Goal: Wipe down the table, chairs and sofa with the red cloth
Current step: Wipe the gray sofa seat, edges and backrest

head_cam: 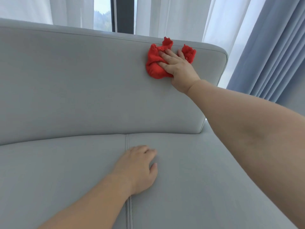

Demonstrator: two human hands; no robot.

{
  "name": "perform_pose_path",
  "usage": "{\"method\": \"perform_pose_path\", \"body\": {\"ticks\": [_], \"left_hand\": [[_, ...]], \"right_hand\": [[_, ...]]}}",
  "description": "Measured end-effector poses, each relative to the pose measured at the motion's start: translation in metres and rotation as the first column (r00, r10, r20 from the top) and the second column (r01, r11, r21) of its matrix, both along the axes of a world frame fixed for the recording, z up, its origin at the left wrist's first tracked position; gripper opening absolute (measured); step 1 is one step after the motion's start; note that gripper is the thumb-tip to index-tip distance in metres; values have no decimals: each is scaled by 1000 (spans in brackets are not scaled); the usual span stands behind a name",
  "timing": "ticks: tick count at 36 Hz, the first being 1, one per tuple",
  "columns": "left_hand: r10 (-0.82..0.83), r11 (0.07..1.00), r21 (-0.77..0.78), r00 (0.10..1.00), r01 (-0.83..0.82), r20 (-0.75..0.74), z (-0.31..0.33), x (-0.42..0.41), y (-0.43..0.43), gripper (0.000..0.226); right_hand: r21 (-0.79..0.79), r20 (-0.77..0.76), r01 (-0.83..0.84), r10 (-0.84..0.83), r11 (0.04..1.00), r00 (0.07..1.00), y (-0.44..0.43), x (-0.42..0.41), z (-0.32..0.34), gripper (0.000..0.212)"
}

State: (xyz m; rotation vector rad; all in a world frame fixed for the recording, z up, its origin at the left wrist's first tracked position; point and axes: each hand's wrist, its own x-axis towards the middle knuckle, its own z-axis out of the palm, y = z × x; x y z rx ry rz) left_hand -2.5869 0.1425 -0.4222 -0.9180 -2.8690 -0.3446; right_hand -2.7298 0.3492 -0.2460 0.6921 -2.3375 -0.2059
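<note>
- Fingers (163, 55) of my right hand (179, 66) lie spread and nearly straight. They press the crumpled red cloth (154, 70) against the backrest (82, 80) of the pale grey upholstered sofa (214, 179). They pinch nothing; the cloth simply bunches up between them.
- That cloth sits high on the backrest, near its top edge and right corner. I judge the flat palm is there to put weight into the rubbing.
- My left hand (140, 169) rests palm down on the seat, loose and holding nothing, just beside the stitched seam (127, 142). It looks like a brace while I lean in.
- Behind the sofa hang sheer white curtains (173, 14), a dark window frame (118, 14) and pleated blue-grey drapes (272, 47). A wide stroke past the corner could brush them.
- Neither table nor chairs are in view.
</note>
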Motion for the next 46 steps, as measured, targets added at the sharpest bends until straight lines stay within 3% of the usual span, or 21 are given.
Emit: {"method": "perform_pose_path", "body": {"ticks": [6, 23, 28, 30, 33, 35, 41, 46], "left_hand": [[-79, 992, 101, 997, 79, -2, -23, -3, 8, 49], [-109, 989, 101, 994, 106, 23, -27, -4, 7, 51], [-87, 991, 103, 995, 83, 38, -30, -3, 10, 51], [-84, 991, 101, 996, 82, 16, -31, -5, 10, 51], [-92, 992, 86, 996, 91, 6, -33, -1, 10, 51], [-88, 993, 85, 996, 87, 10, -35, 0, 10, 51], [-87, 993, 76, 996, 87, -2, -39, 0, 6, 53], [-86, 995, 45, 996, 85, 18, -36, 0, 5, 61]], "right_hand": [[32, -42, -26, 27, 999, 999, 6, -7, -6, 61], [-39, 50, 110, -108, 993, 993, 16, 16, -80, 61], [-27, 39, 55, -53, 998, 998, 24, 15, -94, 60], [83, 123, -1, -9, 997, 992, 26, 18, -120, 58], [393, 330, -19, -122, 919, 936, 38, 22, -166, 51], [389, 359, -35, -116, 921, 926, 47, 19, -174, 48], [467, 158, -207, 149, 860, 976, 52, 22, -168, 31], [490, 54, -213, 215, 845, 975, 64, 21, -117, 42]]}}
